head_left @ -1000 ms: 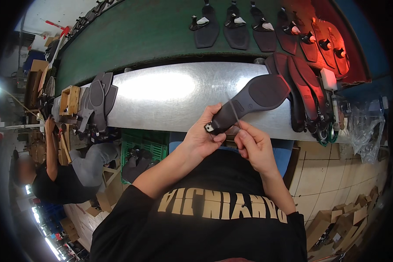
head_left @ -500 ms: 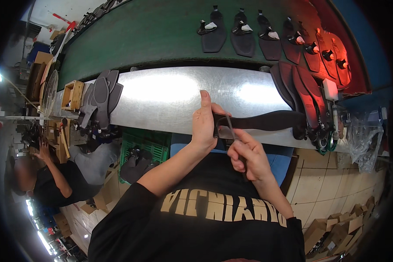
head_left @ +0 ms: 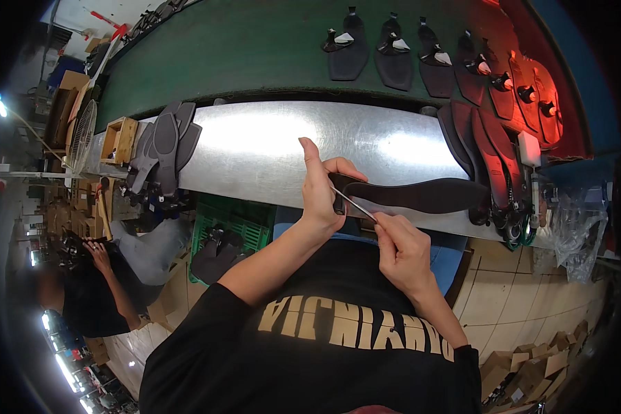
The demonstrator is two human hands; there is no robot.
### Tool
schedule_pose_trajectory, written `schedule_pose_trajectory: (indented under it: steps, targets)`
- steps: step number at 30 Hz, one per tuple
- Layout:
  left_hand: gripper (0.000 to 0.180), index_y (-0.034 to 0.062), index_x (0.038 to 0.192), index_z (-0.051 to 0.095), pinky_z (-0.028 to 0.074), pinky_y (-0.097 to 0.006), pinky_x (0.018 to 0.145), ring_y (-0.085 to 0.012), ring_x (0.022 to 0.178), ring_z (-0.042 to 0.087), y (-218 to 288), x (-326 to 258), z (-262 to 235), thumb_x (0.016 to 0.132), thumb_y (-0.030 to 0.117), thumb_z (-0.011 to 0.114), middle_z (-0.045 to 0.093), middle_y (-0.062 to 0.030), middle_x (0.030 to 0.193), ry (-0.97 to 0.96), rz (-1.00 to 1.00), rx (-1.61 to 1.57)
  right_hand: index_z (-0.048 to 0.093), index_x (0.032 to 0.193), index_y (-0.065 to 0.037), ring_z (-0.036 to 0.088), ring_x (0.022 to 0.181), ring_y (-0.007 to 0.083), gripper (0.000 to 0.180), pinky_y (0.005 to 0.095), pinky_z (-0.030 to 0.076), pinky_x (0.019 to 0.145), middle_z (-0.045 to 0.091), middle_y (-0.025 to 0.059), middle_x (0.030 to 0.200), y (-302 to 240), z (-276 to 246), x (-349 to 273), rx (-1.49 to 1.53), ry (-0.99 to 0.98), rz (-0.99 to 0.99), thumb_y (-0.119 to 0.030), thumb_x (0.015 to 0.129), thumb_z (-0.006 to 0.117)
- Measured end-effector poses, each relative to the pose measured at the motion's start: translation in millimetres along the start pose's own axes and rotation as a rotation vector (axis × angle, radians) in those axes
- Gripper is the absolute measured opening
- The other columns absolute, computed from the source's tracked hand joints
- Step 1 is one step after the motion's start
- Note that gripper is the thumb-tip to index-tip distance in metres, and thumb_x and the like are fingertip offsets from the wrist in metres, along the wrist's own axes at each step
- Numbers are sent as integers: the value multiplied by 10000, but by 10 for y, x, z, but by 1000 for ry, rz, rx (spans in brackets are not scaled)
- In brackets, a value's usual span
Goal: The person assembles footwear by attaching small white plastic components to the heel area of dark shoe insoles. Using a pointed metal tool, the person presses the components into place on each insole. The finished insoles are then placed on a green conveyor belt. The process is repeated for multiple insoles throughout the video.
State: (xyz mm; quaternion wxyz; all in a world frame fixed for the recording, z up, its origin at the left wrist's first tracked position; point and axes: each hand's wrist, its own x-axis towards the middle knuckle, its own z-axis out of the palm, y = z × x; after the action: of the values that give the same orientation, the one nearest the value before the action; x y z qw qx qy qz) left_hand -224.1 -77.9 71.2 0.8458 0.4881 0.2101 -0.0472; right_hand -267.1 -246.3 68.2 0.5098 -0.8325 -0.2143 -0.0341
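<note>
The dark shoe sole (head_left: pixel 421 196) lies lengthwise along the counter's near edge, its far end pointing right. The left hand (head_left: pixel 322 193) clasps its left end; the right hand (head_left: pixel 400 250) pinches a thin metal tool (head_left: pixel 355 203) against it. The counter (head_left: pixel 255 148) is shiny steel, with a green conveyor belt (head_left: pixel 241 48) behind.

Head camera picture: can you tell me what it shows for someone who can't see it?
A person's left hand holds a dark shoe sole on edge above a shiny metal table, while the right hand puts a thin metal tool to its end. More soles lie stacked at the table's left.
</note>
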Motion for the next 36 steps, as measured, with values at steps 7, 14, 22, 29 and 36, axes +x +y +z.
schedule_pose_trajectory:
  steps: [7, 14, 22, 29, 36]
  targets:
    - [727, 112, 521, 486, 382, -253, 461, -142, 474, 492, 25, 61, -46, 872, 740, 384, 517, -22, 545, 3, -206, -291, 651, 990, -11, 595, 589, 189, 165, 291, 457, 528, 605, 86, 704, -126, -44, -41, 99, -60, -21, 14, 830, 617]
    - [660, 139, 729, 578, 457, -285, 564, -178, 658, 591, -152, -29, 122, 841, 766, 403, 612, -18, 750, -16, -453, -376, 627, 1053, 66, 609, 612, 153, 202, 257, 472, 571, 626, 134, 731, -133, -60, 118, 309, 59, 131, 55, 862, 562]
    - [739, 69, 959, 602, 511, -295, 624, -137, 648, 595, -218, -112, 180, 906, 727, 270, 639, -57, 789, -26, -91, -151, 572, 1283, -56, 654, 685, 324, 423, 364, 499, 614, 649, 182, 790, -103, -25, 303, -51, 65, 65, 10, 865, 562]
    - [686, 63, 829, 556, 489, -304, 610, -189, 618, 570, -208, 75, 9, 897, 717, 361, 574, -70, 699, -84, -192, -467, 596, 1062, -52, 633, 639, 331, 189, 403, 485, 564, 629, 157, 752, -181, -92, 246, 55, 37, 194, -32, 875, 571]
    - [678, 71, 760, 546, 490, -308, 604, -207, 616, 570, -180, 111, -2, 885, 720, 395, 568, -78, 668, -151, -227, -513, 567, 914, -16, 605, 630, 365, 47, 407, 462, 558, 601, 177, 730, -79, 51, 77, -109, 20, 81, -8, 869, 575]
